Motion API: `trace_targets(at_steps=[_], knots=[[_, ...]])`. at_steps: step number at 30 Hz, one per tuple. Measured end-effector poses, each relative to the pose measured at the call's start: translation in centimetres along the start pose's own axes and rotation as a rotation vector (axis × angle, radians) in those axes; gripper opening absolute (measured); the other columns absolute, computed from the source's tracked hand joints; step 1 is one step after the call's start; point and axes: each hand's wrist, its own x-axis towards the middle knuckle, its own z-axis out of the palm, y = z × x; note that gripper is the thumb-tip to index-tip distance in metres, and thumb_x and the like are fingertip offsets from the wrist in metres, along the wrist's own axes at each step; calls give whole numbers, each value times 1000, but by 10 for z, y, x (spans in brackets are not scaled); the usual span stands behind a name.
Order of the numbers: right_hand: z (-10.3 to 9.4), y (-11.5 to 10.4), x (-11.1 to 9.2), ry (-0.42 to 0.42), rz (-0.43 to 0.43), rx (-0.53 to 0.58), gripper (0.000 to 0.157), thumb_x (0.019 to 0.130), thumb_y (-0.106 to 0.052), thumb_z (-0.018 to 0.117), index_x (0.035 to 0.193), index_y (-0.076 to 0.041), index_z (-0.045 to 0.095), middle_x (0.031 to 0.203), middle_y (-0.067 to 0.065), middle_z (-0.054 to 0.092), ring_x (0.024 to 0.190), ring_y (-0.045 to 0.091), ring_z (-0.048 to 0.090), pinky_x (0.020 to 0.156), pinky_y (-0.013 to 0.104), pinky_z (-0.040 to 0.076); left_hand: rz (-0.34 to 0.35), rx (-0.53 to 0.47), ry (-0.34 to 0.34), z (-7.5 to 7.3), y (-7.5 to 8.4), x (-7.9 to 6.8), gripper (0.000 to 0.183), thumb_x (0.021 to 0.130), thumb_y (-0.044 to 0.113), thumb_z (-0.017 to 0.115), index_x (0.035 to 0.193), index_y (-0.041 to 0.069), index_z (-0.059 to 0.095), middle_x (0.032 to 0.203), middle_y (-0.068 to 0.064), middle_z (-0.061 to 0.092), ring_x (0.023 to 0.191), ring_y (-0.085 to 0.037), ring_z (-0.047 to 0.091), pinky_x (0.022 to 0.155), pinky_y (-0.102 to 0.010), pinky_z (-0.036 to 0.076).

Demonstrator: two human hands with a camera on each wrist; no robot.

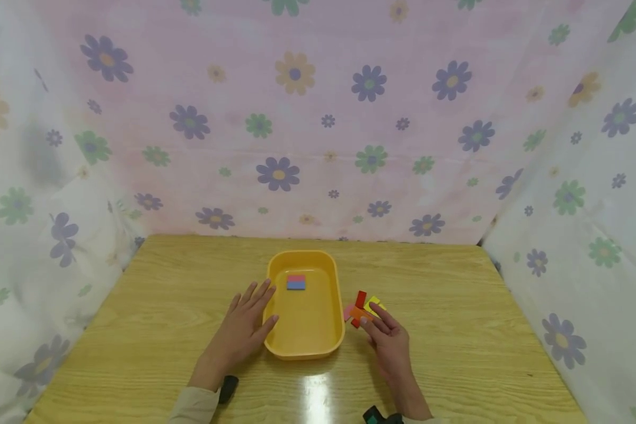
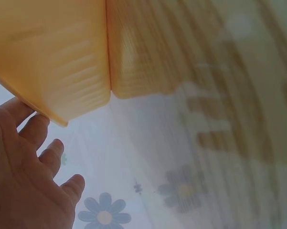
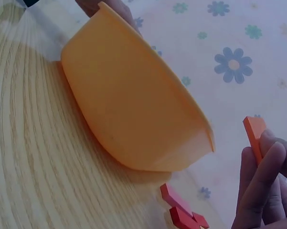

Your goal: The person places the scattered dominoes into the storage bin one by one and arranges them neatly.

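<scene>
My right hand (image 1: 391, 344) pinches a flat orange block (image 3: 254, 135) between thumb and fingers, to the right of the yellow plastic tub (image 1: 304, 355). Below it lie red blocks (image 1: 361, 298), a pink block (image 3: 175, 199) and yellow pieces (image 1: 373, 300), partly covered by the hand in the head view. With fingers spread, my left hand (image 1: 239, 330) rests on the tub's left rim; the left wrist view shows its fingertips (image 2: 55, 148) at the outer edge. Inside the tub, toward the far end, a pink block (image 1: 296, 278) and a blue block (image 1: 296, 285) lie side by side.
The tub stands on a wood-grain table (image 1: 191, 294). Flower-patterned cloth (image 1: 318, 135) hangs behind the table and along both sides. A dark wrist strap part (image 1: 228, 389) sits at the left cuff, and another (image 1: 376, 416) near the right wrist.
</scene>
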Motion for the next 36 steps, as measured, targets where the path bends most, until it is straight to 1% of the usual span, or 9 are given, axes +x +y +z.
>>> trace_targets(at_steps=[4,9,12,17,22,25,27,31,36], knots=[[4,-2,-1,-41,-1,-12,54,95,-9,72,145,1,54,101,-6,76,75,2,61,61,16,46,-6,6,-2,-1,0,0,64,104,41,54,158,10,38,168,-5,27,155,-38,20,121,-68,14],[10,-6,0,-59,-16,-43,51,96,-15,72,142,1,57,106,-2,76,82,7,67,65,17,51,-8,26,-2,-2,-1,0,64,105,42,54,158,11,39,167,-4,27,155,-37,21,121,-68,13],[16,-7,1,-60,-53,-40,47,97,-13,71,138,5,59,110,4,76,88,8,71,71,18,57,-5,37,3,-2,-1,0,63,105,43,53,158,12,39,167,-5,28,155,-37,21,121,-68,13],[26,-8,3,-52,-128,-34,41,93,-6,74,130,8,64,113,11,74,91,9,73,76,22,60,10,39,19,-1,-1,0,63,104,42,53,157,10,40,166,-6,30,154,-39,23,120,-69,14],[37,-9,4,-57,-179,-21,38,88,-2,78,124,7,67,107,11,72,85,12,74,73,25,62,-3,43,11,0,1,0,64,104,43,53,158,11,38,167,-4,28,155,-38,21,120,-68,13],[43,-9,7,-55,-180,-15,35,87,1,77,120,8,68,101,9,72,78,11,73,67,23,61,-11,52,0,-1,2,0,64,105,44,52,159,14,36,167,-3,27,155,-37,20,121,-68,12],[47,-10,8,-55,-181,-32,34,87,1,78,119,8,69,99,9,74,77,10,71,65,22,60,-11,62,-2,-1,3,0,64,105,44,52,159,14,36,167,-3,27,155,-37,21,121,-68,13],[53,-13,13,-71,-197,-87,33,89,-3,77,119,9,70,104,13,77,79,12,72,63,20,59,-10,72,2,-3,3,0,64,105,43,53,158,12,38,167,-4,28,155,-38,22,120,-68,14],[60,-16,19,-106,-194,-105,35,90,-3,76,122,10,69,109,18,76,82,13,74,63,21,59,-4,72,9,-2,2,1,63,105,43,52,158,11,39,167,-4,28,155,-38,21,120,-68,14]])
